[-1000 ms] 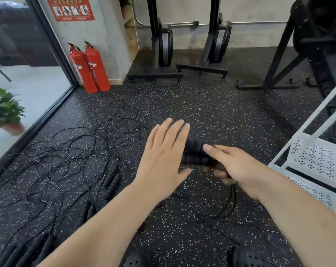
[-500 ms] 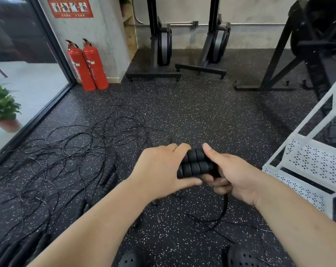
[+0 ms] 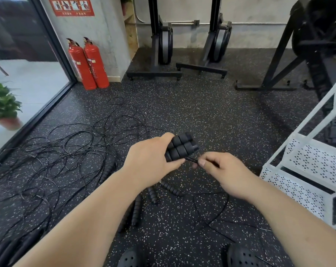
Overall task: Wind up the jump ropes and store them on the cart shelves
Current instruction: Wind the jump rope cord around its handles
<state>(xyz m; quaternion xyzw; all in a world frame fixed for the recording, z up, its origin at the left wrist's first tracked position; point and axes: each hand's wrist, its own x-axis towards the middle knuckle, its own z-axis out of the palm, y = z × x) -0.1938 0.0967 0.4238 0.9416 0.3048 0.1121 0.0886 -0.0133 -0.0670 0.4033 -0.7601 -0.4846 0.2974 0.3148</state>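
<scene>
My left hand (image 3: 151,162) grips a pair of black ribbed jump rope handles (image 3: 181,147) held side by side, their ends pointing up and right. My right hand (image 3: 219,170) pinches the thin black cord (image 3: 191,159) just where it leaves the handles; the rest of that cord hangs down and loops over the floor (image 3: 219,211). A tangle of several other black ropes (image 3: 67,157) lies on the floor to the left, with loose handles (image 3: 171,188) below my hands. The white perforated cart shelves (image 3: 310,158) stand at the right.
Two red fire extinguishers (image 3: 88,64) stand by the pillar at the back left. Black gym machines (image 3: 163,47) line the back wall and right side. A glass wall and a potted plant (image 3: 3,106) are at the left. My black shoes (image 3: 242,256) show at the bottom.
My left hand went from open above the handles to gripping them. My right hand let go of the handles and moved to pinch the cord beside them.
</scene>
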